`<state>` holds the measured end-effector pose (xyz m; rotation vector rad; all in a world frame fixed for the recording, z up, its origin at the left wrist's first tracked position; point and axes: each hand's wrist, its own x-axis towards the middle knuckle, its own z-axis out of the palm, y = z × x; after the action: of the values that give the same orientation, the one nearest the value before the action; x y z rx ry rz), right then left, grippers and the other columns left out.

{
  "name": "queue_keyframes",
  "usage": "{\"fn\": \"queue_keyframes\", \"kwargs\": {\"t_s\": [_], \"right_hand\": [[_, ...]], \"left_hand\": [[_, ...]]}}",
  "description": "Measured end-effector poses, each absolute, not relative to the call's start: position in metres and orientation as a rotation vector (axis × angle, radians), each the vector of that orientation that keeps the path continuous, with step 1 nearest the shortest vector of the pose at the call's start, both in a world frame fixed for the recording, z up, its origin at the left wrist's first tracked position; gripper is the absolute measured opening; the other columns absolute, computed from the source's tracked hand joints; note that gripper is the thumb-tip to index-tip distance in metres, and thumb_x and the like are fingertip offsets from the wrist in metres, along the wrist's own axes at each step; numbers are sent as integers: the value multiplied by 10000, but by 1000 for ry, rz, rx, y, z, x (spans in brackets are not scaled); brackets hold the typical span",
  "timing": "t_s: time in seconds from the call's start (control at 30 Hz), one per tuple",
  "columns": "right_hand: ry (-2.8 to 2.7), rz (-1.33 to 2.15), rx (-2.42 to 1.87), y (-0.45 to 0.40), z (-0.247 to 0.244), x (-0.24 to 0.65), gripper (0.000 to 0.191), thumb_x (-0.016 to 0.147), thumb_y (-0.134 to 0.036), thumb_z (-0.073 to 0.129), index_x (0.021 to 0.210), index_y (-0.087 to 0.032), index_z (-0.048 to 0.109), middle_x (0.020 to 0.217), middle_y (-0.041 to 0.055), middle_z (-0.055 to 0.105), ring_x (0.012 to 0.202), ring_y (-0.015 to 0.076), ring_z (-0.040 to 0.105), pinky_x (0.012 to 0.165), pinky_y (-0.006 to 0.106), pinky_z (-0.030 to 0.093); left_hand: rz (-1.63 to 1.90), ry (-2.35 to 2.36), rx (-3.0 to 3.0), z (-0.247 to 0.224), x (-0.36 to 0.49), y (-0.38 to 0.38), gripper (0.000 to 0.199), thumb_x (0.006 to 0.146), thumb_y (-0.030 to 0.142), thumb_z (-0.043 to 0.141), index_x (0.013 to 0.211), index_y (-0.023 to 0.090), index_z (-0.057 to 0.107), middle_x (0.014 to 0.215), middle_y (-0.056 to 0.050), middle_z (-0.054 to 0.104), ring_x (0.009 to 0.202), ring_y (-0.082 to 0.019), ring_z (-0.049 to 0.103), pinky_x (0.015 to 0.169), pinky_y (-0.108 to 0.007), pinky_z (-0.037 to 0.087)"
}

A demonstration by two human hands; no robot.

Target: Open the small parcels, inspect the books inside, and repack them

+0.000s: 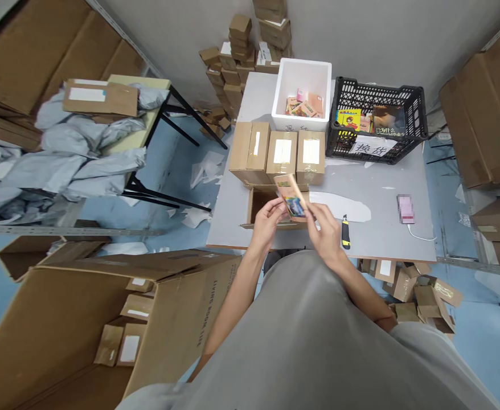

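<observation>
Between my two hands is a slim peach-coloured printed pack with a colourful picture on its face; whether it is a book or a box I cannot tell. It is tilted. My left hand pinches its lower left edge, and my right hand grips its lower right side. Beneath the pack lies an opened cardboard box, partly hidden by my hands. Just right of my right hand, a black and yellow box cutter rests on the table.
Three cardboard boxes stand in a row on the grey table. Behind are a white foam box holding similar packs and a black crate of books. A phone lies right. A large open carton stands lower left.
</observation>
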<state>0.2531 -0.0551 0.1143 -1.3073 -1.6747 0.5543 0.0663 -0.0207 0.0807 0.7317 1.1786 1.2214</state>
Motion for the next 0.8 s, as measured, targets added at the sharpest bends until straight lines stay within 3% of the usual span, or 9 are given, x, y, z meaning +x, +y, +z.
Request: {"fn": "queue_keyframes", "kwargs": {"t_s": [0.2, 0.33, 0.43, 0.53, 0.6, 0.67, 0.73, 0.8], "right_hand": [[-1486, 765, -1420, -27, 91, 273, 451, 1178, -498, 550, 1450, -237, 798, 1412, 179, 810, 1260, 317, 782, 1134, 488, 642], [-1520, 733, -1398, -31, 92, 261, 452, 1158, -483, 574, 1449, -216, 793, 1523, 204, 769, 1429, 339, 726, 1269, 543, 569], [-1514, 825, -1328, -43, 101, 244, 436, 1158, -504, 590, 1415, -226, 806, 1510, 188, 788, 1428, 336, 740, 1277, 529, 570], [-1373, 921, -1317, -50, 106, 233, 474, 1104, -596, 678, 1386, -234, 794, 1391, 152, 839, 1262, 313, 809, 1112, 454, 662], [-1263, 954, -1343, -48, 105, 232, 482, 1067, -664, 703, 1265, -235, 796, 1156, 106, 870, 1019, 271, 820, 940, 392, 684], [-1169, 971, -1364, -42, 104, 239, 498, 1051, -724, 683, 1088, -234, 768, 907, 52, 811, 808, 221, 741, 781, 337, 646], [-1097, 1005, -1349, -35, 105, 249, 538, 1042, -766, 663, 986, -234, 719, 779, 20, 723, 726, 195, 663, 694, 305, 592], [-1059, 1054, -1304, -31, 107, 259, 570, 1007, -800, 693, 988, -230, 709, 763, 17, 694, 734, 197, 649, 685, 301, 578]], "left_hand": [[1316, 1319, 860, 84, 64, -26, 443, 771, 526, 1016, 1015, 206, 832, 1026, -91, 865, 901, -211, 809, 815, -344, 700], [1410, 1422, 952, 96, 81, -32, 411, 812, 519, 985, 1005, 188, 836, 970, -81, 854, 869, -209, 820, 809, -341, 716], [1460, 1434, 1092, 105, 94, -42, 363, 898, 526, 927, 1037, 201, 845, 999, -69, 847, 897, -208, 839, 835, -344, 731], [1450, 1435, 1374, 113, 102, -52, 290, 987, 507, 863, 1089, 236, 862, 1057, -65, 846, 952, -213, 842, 891, -372, 741], [1425, 1417, 1558, 117, 104, -56, 234, 1017, 479, 843, 1090, 258, 869, 1093, -75, 853, 1022, -241, 846, 961, -419, 736], [1386, 1378, 1669, 119, 102, -56, 215, 1017, 464, 847, 1111, 272, 871, 1152, -87, 859, 1128, -278, 839, 1060, -478, 709], [1374, 1411, 1676, 117, 96, -52, 298, 1006, 485, 857, 1216, 273, 862, 1279, -111, 842, 1236, -300, 803, 1095, -496, 684], [1402, 1513, 1561, 112, 87, -46, 457, 994, 536, 863, 1355, 260, 826, 1430, -146, 789, 1254, -292, 770, 1009, -444, 690]]}}
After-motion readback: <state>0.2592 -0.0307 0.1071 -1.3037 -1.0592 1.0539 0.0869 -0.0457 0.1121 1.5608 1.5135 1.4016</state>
